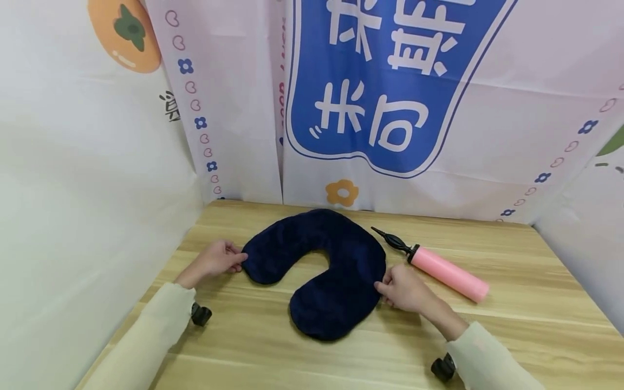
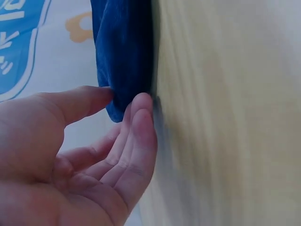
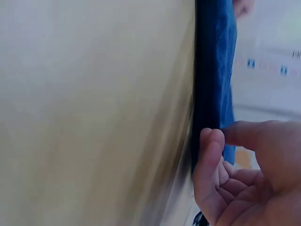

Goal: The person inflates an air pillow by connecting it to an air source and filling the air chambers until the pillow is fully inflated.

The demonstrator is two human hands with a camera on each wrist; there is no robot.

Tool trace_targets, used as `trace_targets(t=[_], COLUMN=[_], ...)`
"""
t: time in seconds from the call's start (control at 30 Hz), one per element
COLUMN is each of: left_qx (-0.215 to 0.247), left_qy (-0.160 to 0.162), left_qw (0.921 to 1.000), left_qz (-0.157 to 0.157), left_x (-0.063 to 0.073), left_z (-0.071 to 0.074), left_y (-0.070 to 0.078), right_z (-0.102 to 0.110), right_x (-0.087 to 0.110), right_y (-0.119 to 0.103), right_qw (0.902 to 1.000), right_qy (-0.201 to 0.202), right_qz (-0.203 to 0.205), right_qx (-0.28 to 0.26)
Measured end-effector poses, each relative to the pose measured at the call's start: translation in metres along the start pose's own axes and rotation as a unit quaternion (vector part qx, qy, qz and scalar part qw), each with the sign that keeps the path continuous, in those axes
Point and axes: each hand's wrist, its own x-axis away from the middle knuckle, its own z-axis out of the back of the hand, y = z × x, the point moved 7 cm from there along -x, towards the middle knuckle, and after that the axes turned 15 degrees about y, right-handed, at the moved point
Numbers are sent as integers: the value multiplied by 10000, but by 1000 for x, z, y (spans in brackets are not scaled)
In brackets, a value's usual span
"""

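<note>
A dark navy U-shaped neck pillow (image 1: 353,260) lies flat on the wooden table, its opening turned toward the lower left. My left hand (image 1: 221,258) pinches the edge of its left end between thumb and fingers; the left wrist view shows the thumb on top of the blue fabric (image 2: 124,52) and the fingertips below. On the other side, my right hand (image 1: 404,287) pinches the pillow's right outer edge. In the right wrist view, thumb and index finger meet at the fabric (image 3: 214,70).
A pink hand pump (image 1: 448,273) with a black nozzle lies right of the pillow, just beyond my right hand. Behind the wooden table (image 1: 234,346) hangs a printed white cloth (image 1: 244,135) with a blue sign. White walls flank both sides.
</note>
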Motion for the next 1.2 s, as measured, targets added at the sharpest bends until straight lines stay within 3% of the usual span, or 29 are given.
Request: trace_targets(t=[0.2,0.33,0.4,0.5,0.63,0.73,0.87,1.0,1.1,1.2], left_qx=[-308,-144,-93,15,230,314,372,534,657,742], left_qy=[402,326,139,-436,-1402,-1702,-1519,-1168,-1013,-569], left_qw=[9985,9992,9995,9986,9893,9840,9859,9904,9921,9955], left_qz=[-188,-206,-265,-306,-327,-421,-591,-512,-335,-153], left_x=[-31,-30,-18,12,55,76,90,91,81,63], left_z=[-4,-12,-14,-20,-41,-61,-77,-76,-68,-52], left_y=[12,18,20,23,33,45,53,44,35,26], right_z=[-12,2,19,38,38,30,23,17,14,8], right_x=[33,28,16,-5,-27,-34,-36,-28,-11,13], right_y=[-25,-26,-22,-13,0,8,16,15,9,-4], right_qw=[9979,9974,9967,9936,9913,9914,9941,9965,9964,9961], right_qy=[-328,-302,-3,387,275,73,-68,-132,-92,-183], right_qz=[549,621,648,663,656,611,482,401,294,85], right_qx=[-74,225,480,834,1110,1154,966,726,786,862])
